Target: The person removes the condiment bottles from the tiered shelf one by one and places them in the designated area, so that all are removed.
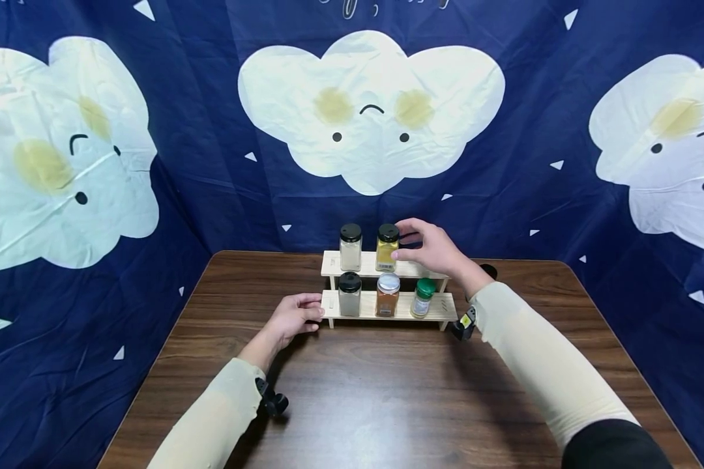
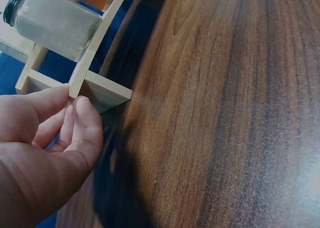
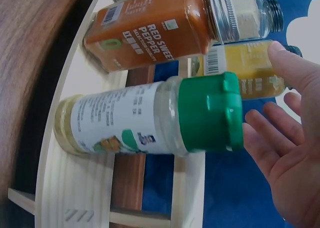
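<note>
A two-tier wooden rack (image 1: 401, 315) holds spice jars. My left hand (image 1: 296, 319) is at the rack's left end, and in the left wrist view its thumb and fingers (image 2: 85, 118) pinch the end of the lower shelf (image 2: 95, 48). On the upper shelf, my right hand (image 1: 431, 247) is beside the yellow jar (image 1: 386, 253), its thumb at the jar's side. The right wrist view shows that hand (image 3: 287, 123) with fingers spread and uncurled by the yellow jar (image 3: 240, 68); whether the thumb touches it I cannot tell.
A black-lidded white jar (image 1: 350, 253) stands upper left. Below are a grey jar (image 1: 349, 301), a red pepper jar (image 1: 387, 302) and a green-lidded jar (image 1: 422, 305). A dark round object (image 1: 489, 270) shows behind my right wrist. A blue cloud-print cloth (image 1: 199, 163) hangs behind the table (image 1: 352, 391).
</note>
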Demonstrator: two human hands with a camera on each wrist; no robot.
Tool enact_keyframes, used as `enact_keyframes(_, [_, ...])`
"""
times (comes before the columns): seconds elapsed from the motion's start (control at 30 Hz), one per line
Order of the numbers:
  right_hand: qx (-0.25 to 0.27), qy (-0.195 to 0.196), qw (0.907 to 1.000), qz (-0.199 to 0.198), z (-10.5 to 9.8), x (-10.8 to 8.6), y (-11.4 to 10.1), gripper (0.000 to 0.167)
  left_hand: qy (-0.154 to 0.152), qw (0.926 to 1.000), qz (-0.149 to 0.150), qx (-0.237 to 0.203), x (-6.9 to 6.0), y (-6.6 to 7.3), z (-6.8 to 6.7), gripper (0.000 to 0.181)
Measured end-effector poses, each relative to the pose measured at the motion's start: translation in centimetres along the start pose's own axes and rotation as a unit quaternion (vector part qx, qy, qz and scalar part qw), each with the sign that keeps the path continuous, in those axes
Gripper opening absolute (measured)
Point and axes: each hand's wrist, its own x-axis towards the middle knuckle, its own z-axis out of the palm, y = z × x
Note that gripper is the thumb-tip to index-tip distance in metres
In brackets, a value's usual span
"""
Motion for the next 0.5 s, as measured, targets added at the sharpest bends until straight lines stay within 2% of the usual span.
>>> enact_keyframes(0.5, [-0.001,0.008,0.9998,0.019,1.2,0.5,-0.3,0.060,-0.008,0.9999,0.008,-0.005,0.2,-0.4,-0.1,0.053])
